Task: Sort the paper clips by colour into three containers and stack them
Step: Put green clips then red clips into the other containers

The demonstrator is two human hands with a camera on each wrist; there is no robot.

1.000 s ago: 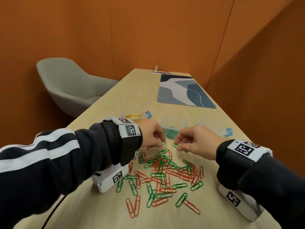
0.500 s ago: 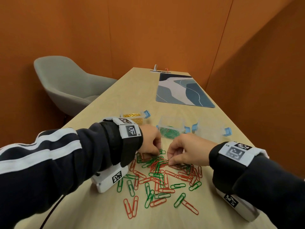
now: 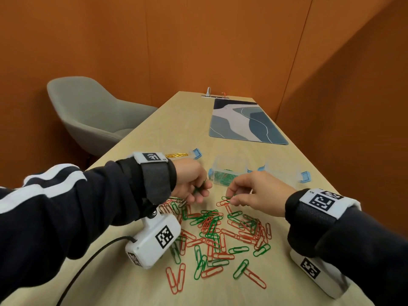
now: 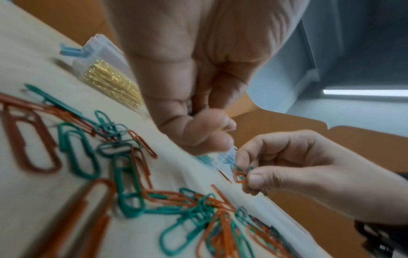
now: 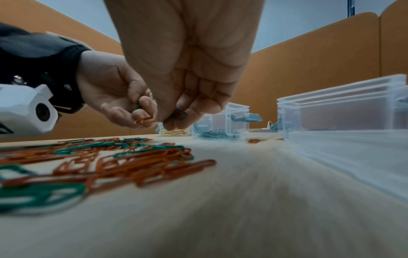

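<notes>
A: Where are the hands?
B: Above the pile (image 3: 220,228). Right hand (image 3: 256,193) pinches a green clip (image 3: 226,198), long axis across the table (a red one hangs on it). Left hand (image 3: 192,184) grips green clips (image 3: 199,187).

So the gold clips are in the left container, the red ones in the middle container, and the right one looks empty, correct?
Not quite: the middle container holds green clips, not red, as the head view shows. Gold clips fill the left container; the right container looks empty.
</notes>
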